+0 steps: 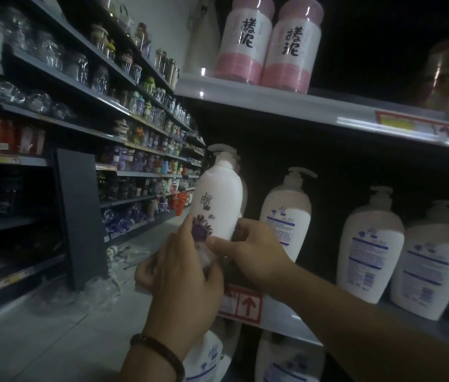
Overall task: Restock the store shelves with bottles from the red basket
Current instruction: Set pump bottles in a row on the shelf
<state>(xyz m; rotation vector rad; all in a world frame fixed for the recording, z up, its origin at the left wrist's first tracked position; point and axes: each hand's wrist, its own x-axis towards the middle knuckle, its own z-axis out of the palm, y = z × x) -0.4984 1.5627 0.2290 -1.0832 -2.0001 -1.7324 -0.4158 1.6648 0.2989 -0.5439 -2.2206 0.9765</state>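
Left grip (pixel 182 274) & right grip (pixel 253 252) both clasp pump bottle (pixel 219 199) above shelf (pixel 286 318) front edge, at its left end; narrow gap to neighbour bottle (pixel 285 213).

White pump bottle (pixel 219 199) — upright, maybe touching shelf (pixel 286 318).

Two pink-and-white tubs (pixel 241 45) with black characters stand touching at the front edge of the upper shelf (pixel 273 104). A red arrow label (pixel 245 303) sits on the lower shelf (pixel 286 319) edge. Across the aisle, a dark grey panel (pixel 80 216) stands on the floor (pixel 52 346), with crumpled clear plastic (pixel 74 296) at its foot. Glass jars (pixel 49 53) and small coloured flasks (pixel 146 106) fill the far racks (pixel 93 131).
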